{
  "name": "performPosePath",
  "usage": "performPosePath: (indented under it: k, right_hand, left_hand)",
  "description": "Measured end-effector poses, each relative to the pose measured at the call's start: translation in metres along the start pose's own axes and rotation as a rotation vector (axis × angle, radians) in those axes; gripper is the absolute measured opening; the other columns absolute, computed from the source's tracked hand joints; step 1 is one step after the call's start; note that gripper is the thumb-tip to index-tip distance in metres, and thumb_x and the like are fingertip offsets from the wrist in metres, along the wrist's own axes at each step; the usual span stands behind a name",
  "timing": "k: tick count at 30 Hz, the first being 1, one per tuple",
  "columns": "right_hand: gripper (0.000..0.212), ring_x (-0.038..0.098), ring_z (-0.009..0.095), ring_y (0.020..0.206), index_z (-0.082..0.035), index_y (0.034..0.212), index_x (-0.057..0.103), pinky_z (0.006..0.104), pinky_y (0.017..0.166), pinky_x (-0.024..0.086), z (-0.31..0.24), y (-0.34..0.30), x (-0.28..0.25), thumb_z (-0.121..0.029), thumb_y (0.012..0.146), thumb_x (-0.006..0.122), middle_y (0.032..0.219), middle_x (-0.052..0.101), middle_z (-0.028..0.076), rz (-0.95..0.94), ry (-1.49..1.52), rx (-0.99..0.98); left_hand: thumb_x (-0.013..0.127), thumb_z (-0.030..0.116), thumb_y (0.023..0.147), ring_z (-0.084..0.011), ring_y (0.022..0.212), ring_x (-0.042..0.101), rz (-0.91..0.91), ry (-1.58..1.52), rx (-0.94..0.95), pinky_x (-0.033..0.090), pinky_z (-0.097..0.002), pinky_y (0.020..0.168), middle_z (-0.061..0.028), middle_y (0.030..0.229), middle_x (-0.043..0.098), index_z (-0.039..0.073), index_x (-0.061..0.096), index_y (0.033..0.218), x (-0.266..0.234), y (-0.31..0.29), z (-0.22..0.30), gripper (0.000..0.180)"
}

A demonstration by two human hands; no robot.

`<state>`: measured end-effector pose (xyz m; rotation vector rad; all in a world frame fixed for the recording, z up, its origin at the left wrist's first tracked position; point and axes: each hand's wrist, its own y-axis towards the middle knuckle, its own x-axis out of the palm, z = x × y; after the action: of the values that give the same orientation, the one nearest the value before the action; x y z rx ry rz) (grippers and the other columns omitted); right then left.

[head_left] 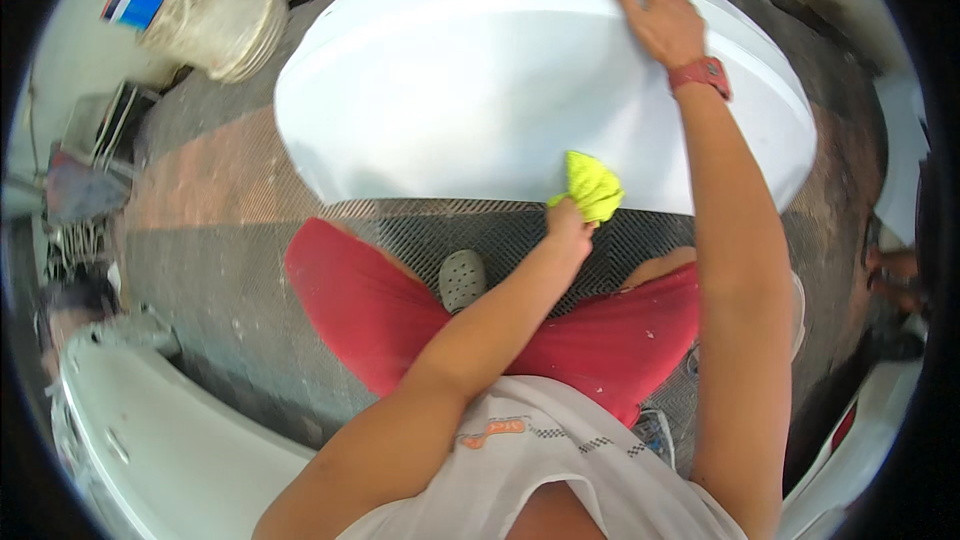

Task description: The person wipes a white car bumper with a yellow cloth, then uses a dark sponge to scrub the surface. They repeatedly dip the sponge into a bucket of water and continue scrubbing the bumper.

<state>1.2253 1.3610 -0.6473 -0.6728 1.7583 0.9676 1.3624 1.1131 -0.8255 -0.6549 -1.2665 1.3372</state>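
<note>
In front of me stands a large white car body panel, smooth and curved, with a raised ridge along its far side. My left hand is closed on a bright yellow-green cloth, which is bunched up at the panel's near edge. Farther up, my right hand rests on the panel near its far edge, thumb apart from the fingers and nothing seen in its grasp. Some of the right fingertips are hard to make out.
A dirty white bucket with a blue-and-white container beside it is at the far left. A pale car part lies near left, and another car part near right. Ribbed matting covers the floor.
</note>
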Motion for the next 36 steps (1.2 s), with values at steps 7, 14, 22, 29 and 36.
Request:
performPosePath:
  k: [7, 14, 22, 29, 36]
  right_hand:
    - [0.064, 0.053, 0.034, 0.145, -0.006, 0.148, 0.060, 0.0431, 0.119, 0.044, -0.005, -0.123, -0.054, -0.044, 0.099, 0.072, 0.156, 0.057, 0.019, 0.247, 0.759, 0.015]
    - [0.055, 0.063, 0.028, 0.132, 0.001, 0.150, 0.054, 0.0391, 0.110, 0.052, -0.024, -0.227, -0.053, -0.024, 0.103, 0.068, 0.143, 0.065, 0.017, 0.155, 2.164, 0.536]
    - [0.047, 0.065, 0.029, 0.129, 0.001, 0.144, 0.063, 0.0414, 0.110, 0.051, 0.049, -0.112, -0.084, -0.024, 0.104, 0.069, 0.141, 0.068, 0.019, 0.433, 0.844, 0.112]
    - [0.048, 0.055, 0.041, 0.142, -0.010, 0.139, 0.072, 0.0462, 0.118, 0.044, 0.031, -0.047, -0.050, -0.041, 0.103, 0.065, 0.153, 0.059, 0.024, 0.105, 0.139, 0.119]
    - [0.038, 0.069, 0.043, 0.119, -0.005, 0.115, 0.079, 0.0484, 0.105, 0.054, -0.111, 0.055, 0.010, -0.037, 0.100, 0.066, 0.131, 0.073, 0.019, -0.183, 0.258, -0.412]
  left_hand:
    - [0.041, 0.029, 0.116, -0.0275, 0.145, 0.053, -0.576, 0.280, 0.149, 0.046, -0.0472, 0.119, -0.0137, 0.158, 0.053, 0.003, 0.040, 0.160, -0.029, -0.121, 0.086, 0.052]
    - [0.045, 0.043, 0.116, -0.0216, 0.144, 0.052, -1.096, 1.359, 0.602, 0.049, -0.0407, 0.112, -0.0099, 0.167, 0.044, 0.008, 0.031, 0.170, 0.067, -0.162, 0.171, 0.066]
    - [0.079, 0.055, 0.090, -0.0506, 0.164, 0.006, -0.280, 1.988, 1.850, 0.009, -0.0705, 0.129, -0.0256, 0.179, 0.005, 0.023, 0.022, 0.174, 0.089, -0.091, 0.225, 0.106]
    - [0.077, 0.060, 0.089, -0.0471, 0.165, 0.000, -0.375, 1.878, 1.873, 0.006, -0.0729, 0.128, -0.0200, 0.181, 0.001, 0.025, 0.015, 0.175, 0.088, -0.050, 0.214, 0.112]
    - [0.065, 0.062, 0.096, -0.0382, 0.166, 0.010, -0.483, 1.951, 1.887, 0.011, -0.0679, 0.130, -0.0105, 0.180, 0.020, 0.021, 0.022, 0.173, 0.085, -0.034, 0.219, 0.097]
